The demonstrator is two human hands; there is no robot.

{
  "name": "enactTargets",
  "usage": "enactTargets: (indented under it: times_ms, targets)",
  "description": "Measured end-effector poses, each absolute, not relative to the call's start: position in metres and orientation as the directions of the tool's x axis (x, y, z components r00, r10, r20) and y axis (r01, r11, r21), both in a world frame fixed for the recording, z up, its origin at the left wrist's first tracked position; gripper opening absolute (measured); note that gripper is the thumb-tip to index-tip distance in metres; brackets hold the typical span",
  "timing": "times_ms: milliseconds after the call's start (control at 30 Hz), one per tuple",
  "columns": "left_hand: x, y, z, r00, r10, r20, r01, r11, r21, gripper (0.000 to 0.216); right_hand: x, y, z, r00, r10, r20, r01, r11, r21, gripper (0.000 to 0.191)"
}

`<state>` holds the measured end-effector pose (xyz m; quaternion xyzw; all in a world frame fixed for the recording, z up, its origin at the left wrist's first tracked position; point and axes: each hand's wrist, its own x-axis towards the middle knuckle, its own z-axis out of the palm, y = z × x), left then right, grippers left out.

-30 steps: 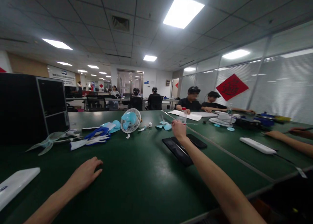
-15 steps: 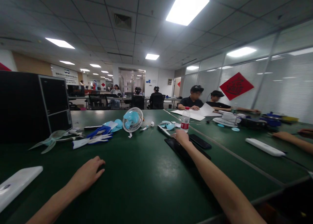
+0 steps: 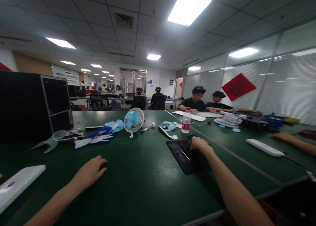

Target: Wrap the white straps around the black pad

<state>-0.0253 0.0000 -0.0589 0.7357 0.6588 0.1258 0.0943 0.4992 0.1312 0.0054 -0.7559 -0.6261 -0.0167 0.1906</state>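
My left hand rests on the green table, its fingers stretched forward and the thumb apart, with nothing in it. Farther right, my right hand closes over a black phone, which it mostly covers. Beneath and to the left of that hand lies a flat black panel with a light streak across it. A water bottle with a red cap stands just beyond the right hand. A pale strip lies past the panel's far edge.
A small fan with blue blades stands mid-table, near blue-and-white gloves. At left are a black computer case and a white flat device. A white power strip lies right; co-workers sit beyond.
My right hand has moved right and nearer, from the panel's far edge onto the phone. My left hand stays almost still. A co-worker's raised paper now lies flat.
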Motion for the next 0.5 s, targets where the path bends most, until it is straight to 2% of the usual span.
enactTargets:
  times_ms: [100, 167, 200, 333, 500]
  targets:
    - [-0.024, 0.001, -0.059, 0.108, 0.992, 0.07, 0.94, -0.125, 0.317, 0.046, 0.482, 0.12, 0.01, 0.194, 0.981, 0.024, 0.963, -0.186, -0.195, 0.017]
    - [-0.022, 0.001, -0.059, 0.114, 0.99, 0.079, 0.935, -0.134, 0.327, 0.045, 0.46, 0.11, 0.012, 0.086, 0.995, -0.047, 0.984, -0.092, -0.155, 0.015]
    - [-0.02, 0.001, -0.058, 0.119, 0.989, 0.085, 0.932, -0.141, 0.334, 0.046, 0.445, 0.105, 0.013, -0.017, 0.997, -0.071, 0.992, 0.007, -0.128, 0.012]
    - [-0.011, -0.002, -0.054, 0.155, 0.982, 0.112, 0.908, -0.186, 0.375, 0.049, 0.376, 0.084, 0.008, -0.456, 0.89, -0.013, 0.889, 0.456, -0.038, 0.011]
    - [0.007, -0.012, -0.045, 0.204, 0.968, 0.147, 0.872, -0.248, 0.421, 0.061, 0.305, 0.063, -0.002, -0.721, 0.685, 0.101, 0.679, 0.728, -0.091, 0.023]
